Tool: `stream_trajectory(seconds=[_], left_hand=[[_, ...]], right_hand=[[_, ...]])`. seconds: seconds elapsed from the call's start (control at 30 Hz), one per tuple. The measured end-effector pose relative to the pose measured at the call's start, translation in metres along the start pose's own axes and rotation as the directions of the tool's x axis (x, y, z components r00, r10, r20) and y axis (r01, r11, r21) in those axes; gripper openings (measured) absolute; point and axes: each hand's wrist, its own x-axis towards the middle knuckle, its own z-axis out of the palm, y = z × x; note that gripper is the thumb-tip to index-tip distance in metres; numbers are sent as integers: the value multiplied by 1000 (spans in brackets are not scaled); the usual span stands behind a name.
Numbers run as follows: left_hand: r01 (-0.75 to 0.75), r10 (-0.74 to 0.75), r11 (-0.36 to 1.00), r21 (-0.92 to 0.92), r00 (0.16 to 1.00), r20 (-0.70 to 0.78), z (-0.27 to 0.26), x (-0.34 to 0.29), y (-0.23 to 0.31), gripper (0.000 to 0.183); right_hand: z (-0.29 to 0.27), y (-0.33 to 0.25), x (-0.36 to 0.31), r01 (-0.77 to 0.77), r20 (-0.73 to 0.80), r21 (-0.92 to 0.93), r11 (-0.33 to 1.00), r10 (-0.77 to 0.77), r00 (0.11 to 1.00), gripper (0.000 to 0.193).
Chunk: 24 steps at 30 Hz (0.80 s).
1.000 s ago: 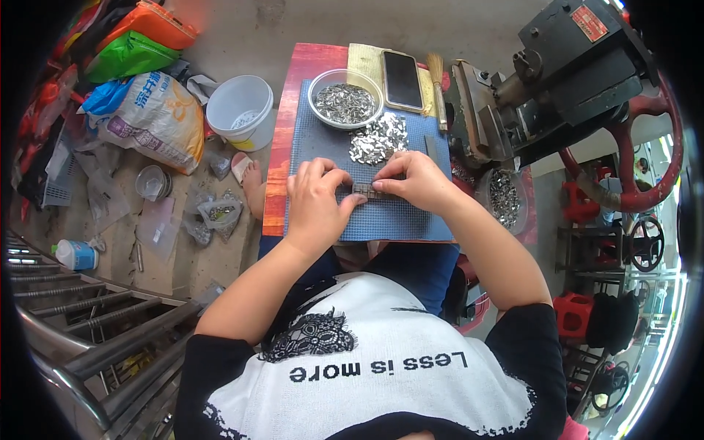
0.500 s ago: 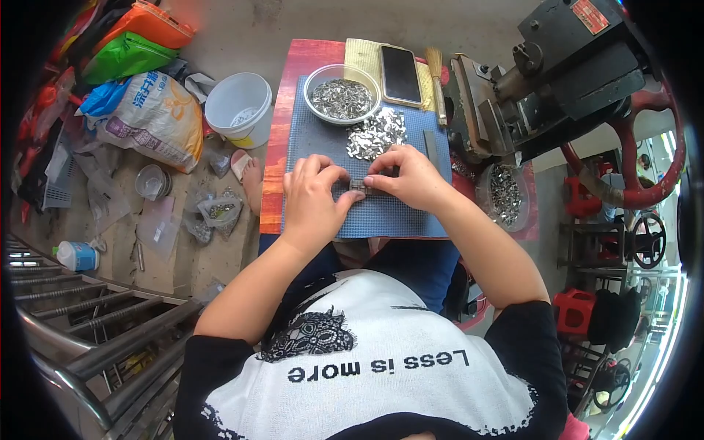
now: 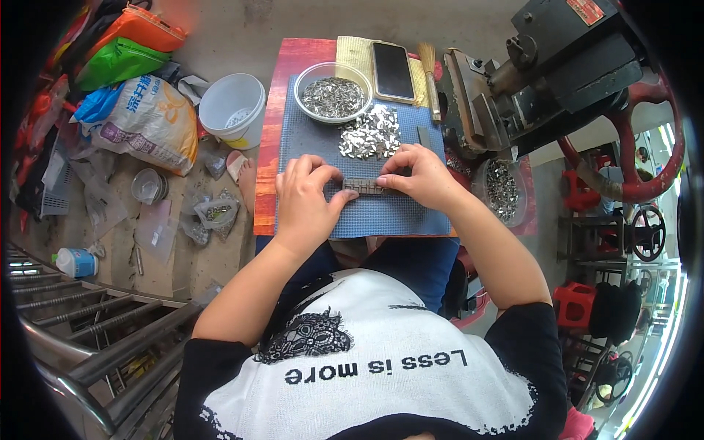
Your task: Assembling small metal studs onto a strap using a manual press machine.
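Note:
A small grey slotted metal block [image 3: 362, 186] lies crosswise on the blue textured mat [image 3: 323, 220]. My left hand [image 3: 306, 196] pinches its left end between thumb and fingers. At the right end, my right hand [image 3: 419, 178] closes thumb and forefinger on it. Just beyond the block is a loose heap of small shiny metal pieces [image 3: 370, 133]. A clear round bowl [image 3: 298, 94] full of similar dark and silvery bits stands farther back to the left. Part of a flat dark bar [image 3: 424, 137] shows behind my right hand.
A phone [image 3: 393, 71] on a yellow cloth [image 3: 352, 48] and a brush [image 3: 430, 81] lie at the table's far side. A heavy press [image 3: 506, 95] stands close on the right, above a clear tub [image 3: 522, 198] of metal pieces. A white bucket [image 3: 233, 110] sits left of the table.
My right hand has shifted away from my left, and more of the slotted block now shows between them. The whole view has shifted slightly.

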Motion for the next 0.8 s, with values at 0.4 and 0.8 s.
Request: stream_trajectory(seconds=[0.4, 0.8], left_hand=[[-4, 4, 1000, -8, 1000, 16, -1, 0, -1, 27], [-11, 12, 1000, -21, 1000, 3, 0, 0, -1, 26]], right_hand=[[-3, -5, -7, -67, -15, 26, 997, 68, 998, 16], [-24, 4, -12, -189, 103, 95, 977, 179, 979, 19]])
